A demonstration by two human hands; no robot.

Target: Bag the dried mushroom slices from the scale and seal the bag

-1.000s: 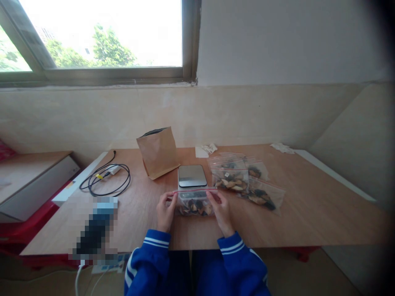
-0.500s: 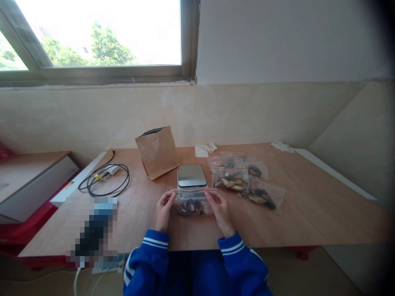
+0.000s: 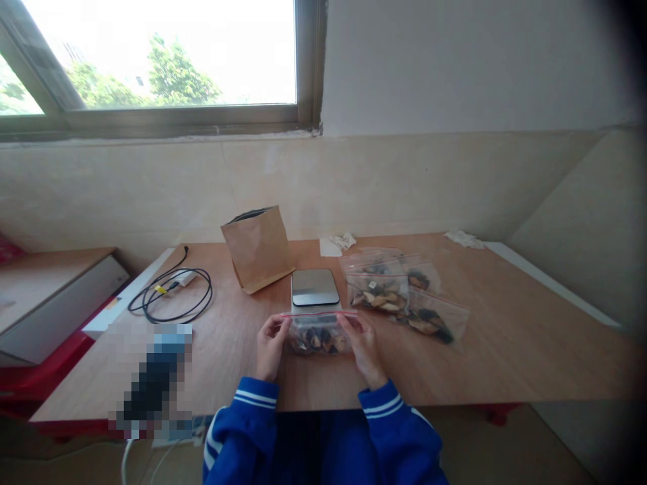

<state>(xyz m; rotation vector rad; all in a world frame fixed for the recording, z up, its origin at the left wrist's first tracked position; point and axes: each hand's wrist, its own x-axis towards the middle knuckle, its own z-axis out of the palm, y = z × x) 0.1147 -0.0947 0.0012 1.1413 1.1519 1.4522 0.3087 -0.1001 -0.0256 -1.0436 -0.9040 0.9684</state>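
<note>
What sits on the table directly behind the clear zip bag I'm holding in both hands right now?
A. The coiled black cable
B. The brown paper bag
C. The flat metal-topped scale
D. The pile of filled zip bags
C: the scale lies just beyond the zip bag, which the left hand and right hand grip at its red-striped top; the brown paper bag stands farther back-left.

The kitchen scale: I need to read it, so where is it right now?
In the head view the scale sits mid-table, just beyond the zip bag held by both hands, between the brown paper bag and the filled zip bags.
</note>
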